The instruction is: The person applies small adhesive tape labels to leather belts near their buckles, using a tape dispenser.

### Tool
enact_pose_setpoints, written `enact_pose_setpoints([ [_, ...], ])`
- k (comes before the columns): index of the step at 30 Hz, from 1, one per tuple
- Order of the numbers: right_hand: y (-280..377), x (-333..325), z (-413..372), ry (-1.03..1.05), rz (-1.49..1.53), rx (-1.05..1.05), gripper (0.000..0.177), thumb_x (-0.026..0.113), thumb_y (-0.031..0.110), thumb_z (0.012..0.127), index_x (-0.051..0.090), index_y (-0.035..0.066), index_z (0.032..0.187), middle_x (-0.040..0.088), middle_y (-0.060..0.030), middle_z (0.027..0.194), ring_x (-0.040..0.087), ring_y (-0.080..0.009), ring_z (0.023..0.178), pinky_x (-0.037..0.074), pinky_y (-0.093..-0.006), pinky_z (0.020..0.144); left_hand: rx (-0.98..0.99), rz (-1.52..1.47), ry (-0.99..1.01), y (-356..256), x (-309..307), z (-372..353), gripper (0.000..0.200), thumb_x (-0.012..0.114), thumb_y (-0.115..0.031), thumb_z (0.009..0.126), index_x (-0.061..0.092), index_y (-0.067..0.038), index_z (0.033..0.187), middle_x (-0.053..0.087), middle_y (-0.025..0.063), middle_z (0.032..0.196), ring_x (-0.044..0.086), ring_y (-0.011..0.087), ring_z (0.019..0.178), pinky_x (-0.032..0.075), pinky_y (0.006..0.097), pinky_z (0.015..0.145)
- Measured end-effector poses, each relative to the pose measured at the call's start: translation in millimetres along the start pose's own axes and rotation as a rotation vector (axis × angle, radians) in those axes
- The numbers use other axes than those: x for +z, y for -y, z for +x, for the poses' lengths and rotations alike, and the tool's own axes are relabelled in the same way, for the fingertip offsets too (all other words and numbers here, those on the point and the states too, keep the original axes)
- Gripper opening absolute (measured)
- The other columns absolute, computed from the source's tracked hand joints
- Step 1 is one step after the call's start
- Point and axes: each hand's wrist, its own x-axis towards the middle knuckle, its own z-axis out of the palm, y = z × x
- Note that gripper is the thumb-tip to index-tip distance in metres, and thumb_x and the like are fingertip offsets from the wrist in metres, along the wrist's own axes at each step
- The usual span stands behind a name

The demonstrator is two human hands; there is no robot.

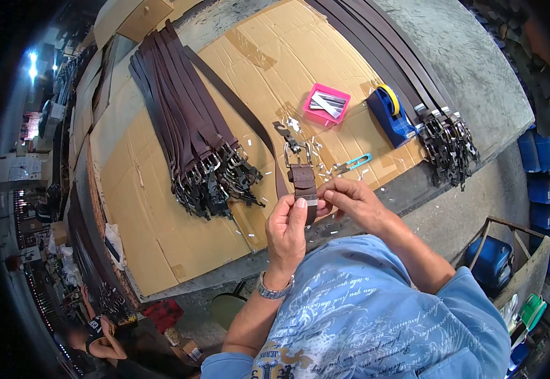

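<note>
My left hand point(287, 228) is closed around a dark brown belt point(302, 175), its thumb pressing near a pale strip point(311, 201) that lies across the strap below the buckle. My right hand point(357, 201) pinches at the belt's right edge beside that strip; its fingertips are partly hidden. The metal buckle point(298, 153) points away from me, with a dark hanger piece point(284, 131) beyond it. The rest of the strap curves behind to the left. Turquoise-handled snips point(356, 163) lie just past my right hand.
A bundle of brown belts point(183, 104) lies left on the cardboard point(136, 221). Ahead are a pink box of strips point(326, 105) and a blue tape dispenser point(392, 120). More buckled belts point(445, 142) lie right. Paper scraps are scattered about. Another person point(98, 338) is at lower left.
</note>
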Motion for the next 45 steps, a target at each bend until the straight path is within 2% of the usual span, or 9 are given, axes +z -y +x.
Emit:
enact_pose_setpoints([
  [10, 6.3, 3.6, -3.1, 0.005, -0.298, -0.119, 0.028, 0.053, 0.022, 0.095, 0.061, -0.005, 0.098, 0.065, -0.0078, 0.085, 0.065, -0.0174, 0.08, 0.052, -0.0337, 0.072, -0.002, -0.017, 0.07, 7.6, -7.4, 3.1, 0.024, 0.056, -0.022, 0.099, 0.061, 0.001, 0.095, 0.069, 0.0065, 0.088, 0.064, 0.01, 0.078, 0.05, 0.0237, 0.069],
  [20, -6.5, -18.5, -8.6, -0.067, 0.199, -0.059, 0.035, 0.063, 0.031, 0.093, 0.056, 0.006, 0.116, 0.061, 0.0014, 0.089, 0.055, -0.007, 0.079, 0.046, -0.023, 0.06, 0.078, 0.507, 0.266, 2.9, -9.5, 4.4, 0.026, 0.06, -0.025, 0.097, 0.06, 0.001, 0.102, 0.07, 0.0081, 0.087, 0.067, 0.013, 0.083, 0.052, 0.025, 0.072],
  [26, 8.2, -23.3, -16.2, -0.126, 0.15, -0.213, 0.031, 0.067, 0.023, 0.091, 0.055, 0.007, 0.114, 0.064, -0.0036, 0.097, 0.059, -0.0095, 0.082, 0.05, -0.025, 0.063, 0.571, 0.641, -0.143, 7.1, -2.0, -4.4, 0.03, 0.064, -0.03, 0.094, 0.062, 0.0, 0.097, 0.067, 0.0087, 0.081, 0.064, 0.0193, 0.071, 0.05, 0.0276, 0.067],
  [29, 26.6, -13.9, -34.3, -0.126, 0.076, -0.254, 0.028, 0.065, 0.011, 0.087, 0.056, 0.004, 0.112, 0.062, -0.0044, 0.103, 0.06, -0.0131, 0.09, 0.05, -0.0265, 0.07, -0.3, 0.211, 0.119, -3.5, -27.2, -26.5, 0.052, 0.049, -0.05, 0.098, 0.057, -0.001, 0.112, 0.067, 0.0064, 0.1, 0.065, 0.0196, 0.087, 0.05, 0.0289, 0.076],
  [30, 27.2, -13.1, -36.7, -0.1, 0.013, -0.317, 0.028, 0.064, 0.007, 0.085, 0.057, 0.003, 0.112, 0.061, -0.0055, 0.106, 0.06, -0.015, 0.093, 0.05, -0.0275, 0.073, -0.299, 0.209, 0.103, -7.0, -24.4, -26.2, 0.052, 0.049, -0.05, 0.098, 0.057, -0.001, 0.112, 0.067, 0.0064, 0.1, 0.065, 0.0196, 0.087, 0.05, 0.0289, 0.076],
  [32, 25.5, -14.9, -40.1, -0.026, -0.179, -0.526, 0.027, 0.061, -0.002, 0.08, 0.06, 0.002, 0.107, 0.059, -0.0098, 0.109, 0.06, -0.0213, 0.101, 0.048, -0.032, 0.084, -0.696, -0.582, 0.257, -11.3, -11.2, -20.6, 0.053, 0.046, -0.05, 0.099, 0.058, -0.002, 0.115, 0.066, 0.0083, 0.108, 0.065, 0.0184, 0.094, 0.051, 0.0288, 0.078],
  [36, 33.5, -3.7, -62.8, 0.032, -0.51, -0.611, 0.028, 0.056, -0.008, 0.082, 0.064, 0.002, 0.107, 0.06, -0.013, 0.11, 0.059, -0.0256, 0.106, 0.045, -0.0336, 0.092, -0.4, -0.461, 0.093, -16.2, -3.9, -10.5, 0.038, 0.048, -0.036, 0.101, 0.057, -0.003, 0.119, 0.066, 0.0127, 0.112, 0.067, 0.02, 0.096, 0.054, 0.0322, 0.085],
  [39, 21.6, -11.1, -73.3, -0.05, -0.133, -0.135, 0.027, 0.054, 0.005, 0.093, 0.061, 0.002, 0.119, 0.062, -0.0119, 0.114, 0.058, -0.0221, 0.108, 0.046, -0.0332, 0.09, -0.309, -0.408, 0.139, -24.2, -6.9, -2.1, 0.032, 0.049, -0.026, 0.101, 0.058, 0.0, 0.117, 0.067, 0.0147, 0.111, 0.066, 0.0207, 0.1, 0.053, 0.035, 0.091],
  [45, 1.8, -5.1, -64.9, -0.076, -0.309, -0.202, 0.03, 0.062, 0.021, 0.092, 0.062, -0.001, 0.113, 0.067, -0.016, 0.107, 0.064, -0.0239, 0.096, 0.049, -0.0367, 0.084, -0.164, -0.203, 0.149, -25.4, 7.8, 0.5, 0.031, 0.048, -0.024, 0.101, 0.057, 0.001, 0.116, 0.068, 0.0164, 0.108, 0.067, 0.0229, 0.1, 0.053, 0.0369, 0.091],
])
